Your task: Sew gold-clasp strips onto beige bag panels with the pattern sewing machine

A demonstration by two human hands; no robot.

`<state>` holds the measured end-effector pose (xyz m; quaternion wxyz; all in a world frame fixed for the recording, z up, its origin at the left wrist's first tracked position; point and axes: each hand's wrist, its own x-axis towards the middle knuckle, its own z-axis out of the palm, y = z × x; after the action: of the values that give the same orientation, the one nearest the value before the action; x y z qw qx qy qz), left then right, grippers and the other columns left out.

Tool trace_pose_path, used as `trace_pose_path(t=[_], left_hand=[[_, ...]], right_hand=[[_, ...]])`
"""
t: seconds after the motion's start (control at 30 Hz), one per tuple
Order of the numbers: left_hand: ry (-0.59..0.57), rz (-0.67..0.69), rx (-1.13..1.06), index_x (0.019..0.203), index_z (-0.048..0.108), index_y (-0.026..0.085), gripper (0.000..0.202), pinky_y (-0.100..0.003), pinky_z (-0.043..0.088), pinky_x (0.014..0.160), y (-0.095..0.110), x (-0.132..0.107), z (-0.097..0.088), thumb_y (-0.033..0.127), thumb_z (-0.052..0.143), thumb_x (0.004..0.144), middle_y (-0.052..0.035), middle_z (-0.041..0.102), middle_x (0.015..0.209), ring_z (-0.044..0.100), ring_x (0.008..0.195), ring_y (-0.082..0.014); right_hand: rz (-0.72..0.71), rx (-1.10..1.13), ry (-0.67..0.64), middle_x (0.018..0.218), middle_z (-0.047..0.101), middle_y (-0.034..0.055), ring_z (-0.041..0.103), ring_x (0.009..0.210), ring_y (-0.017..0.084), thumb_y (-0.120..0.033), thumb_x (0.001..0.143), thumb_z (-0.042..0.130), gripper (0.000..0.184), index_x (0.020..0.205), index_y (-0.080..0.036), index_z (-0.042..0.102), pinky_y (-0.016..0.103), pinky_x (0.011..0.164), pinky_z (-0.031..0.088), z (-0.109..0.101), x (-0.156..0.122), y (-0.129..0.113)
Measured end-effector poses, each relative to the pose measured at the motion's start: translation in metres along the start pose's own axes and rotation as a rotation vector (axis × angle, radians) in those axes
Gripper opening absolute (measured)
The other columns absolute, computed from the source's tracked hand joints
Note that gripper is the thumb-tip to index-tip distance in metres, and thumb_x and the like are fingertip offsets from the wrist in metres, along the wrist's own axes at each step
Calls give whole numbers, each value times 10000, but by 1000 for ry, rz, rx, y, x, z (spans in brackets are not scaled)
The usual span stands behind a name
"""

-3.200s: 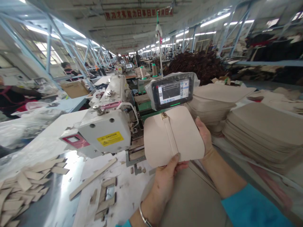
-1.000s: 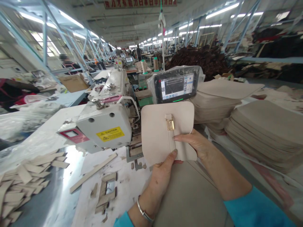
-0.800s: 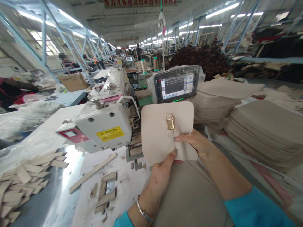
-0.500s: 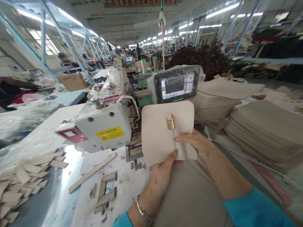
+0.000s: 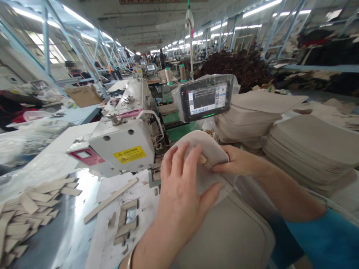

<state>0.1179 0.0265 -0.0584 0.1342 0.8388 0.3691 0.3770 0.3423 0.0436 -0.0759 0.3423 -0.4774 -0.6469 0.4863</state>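
A beige leather panel with a gold metal clasp is tilted and curved in front of me. My right hand is closed on its right edge, thumb on the face near the clasp. My left hand lies over the panel's left part, fingers spread and slightly blurred, thumb held apart; it hides much of the panel, and whether it touches cannot be made out. Below both hands lies a larger beige piece with stitched lines along its edge.
A sewing machine with a caution label stands to the left. Behind the panel is a plastic-wrapped touchscreen. Stacks of beige panels rise at right. Beige strips are heaped at left, near a loose strip.
My left hand has let go of the panel's lower edge and moved up over its face, fingers spreading. The panel has tipped and bent, and my right hand still grips it.
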Motion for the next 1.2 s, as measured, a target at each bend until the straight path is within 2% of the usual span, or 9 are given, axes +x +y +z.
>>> trace_pose_path(t=[0.1, 0.23, 0.33, 0.5, 0.67, 0.83, 1.0, 1.07, 1.2], left_hand=[[13, -20, -44, 1493, 307, 192, 936, -584, 276, 1122, -18, 12, 12, 447, 775, 723, -193, 260, 1571, 270, 1423, -399], [33, -213, -479, 1443, 440, 210, 777, -348, 474, 902, -33, 7, 26, 298, 755, 739, -104, 650, 1188, 634, 992, -272], [87, -407, -675, 1295, 602, 210, 591, -267, 448, 721, -34, -2, 30, 284, 772, 734, -23, 690, 824, 597, 662, -191], [115, -435, -738, 1046, 720, 195, 308, -258, 433, 790, -41, -6, 37, 431, 629, 870, -37, 707, 866, 623, 836, -230], [66, -566, -846, 934, 762, 165, 578, -302, 470, 784, -53, -2, 38, 634, 424, 925, -78, 720, 831, 648, 917, -277], [-23, -718, -1001, 866, 744, 142, 536, -260, 448, 549, -53, 1, 31, 661, 632, 792, -64, 703, 698, 615, 601, -191], [-272, -839, -1296, 917, 690, 122, 549, -266, 519, 576, -51, -1, 31, 371, 930, 490, -69, 721, 772, 637, 581, -169], [-198, -836, -1333, 917, 670, 126, 521, -268, 536, 591, -52, -5, 35, 295, 926, 496, -60, 722, 777, 644, 591, -162], [147, -817, -1398, 953, 623, 162, 503, -258, 551, 631, -57, -11, 46, 245, 897, 540, -28, 728, 820, 660, 646, -150]], right_hand=[[29, -36, -110, 932, 745, 37, 687, 845, 230, -381, 708, 774, 400, 1029, -150, 713, 301, 740, 544, -4, -5, -17], [204, 105, -63, 870, 758, 83, 700, 725, 241, -400, 694, 784, 382, 970, -139, 743, 346, 676, 566, -10, -8, -26], [266, 201, -66, 876, 765, 89, 704, 675, 230, -374, 679, 796, 371, 971, -149, 752, 340, 651, 568, -12, -7, -26], [292, 211, -134, 836, 767, 73, 716, 710, 220, -347, 683, 795, 341, 962, -154, 755, 310, 671, 577, -13, -1, -27], [313, 144, -94, 740, 753, 56, 703, 665, 224, -283, 603, 834, 250, 814, -171, 762, 329, 654, 580, -19, 9, -33], [262, 95, -105, 740, 745, 63, 683, 623, 217, -237, 578, 833, 221, 766, -149, 760, 333, 642, 558, -19, 19, -36], [165, -33, -50, 772, 743, 51, 668, 664, 226, -221, 596, 818, 215, 794, -156, 764, 310, 620, 519, -10, 27, -32], [116, -33, -22, 825, 746, 37, 667, 722, 214, -254, 627, 816, 259, 869, -179, 759, 284, 640, 515, -9, 28, -29], [105, 257, 185, 1003, 740, 47, 675, 818, 212, -432, 667, 815, 486, 1092, -226, 702, 272, 662, 527, -14, 22, -19]])
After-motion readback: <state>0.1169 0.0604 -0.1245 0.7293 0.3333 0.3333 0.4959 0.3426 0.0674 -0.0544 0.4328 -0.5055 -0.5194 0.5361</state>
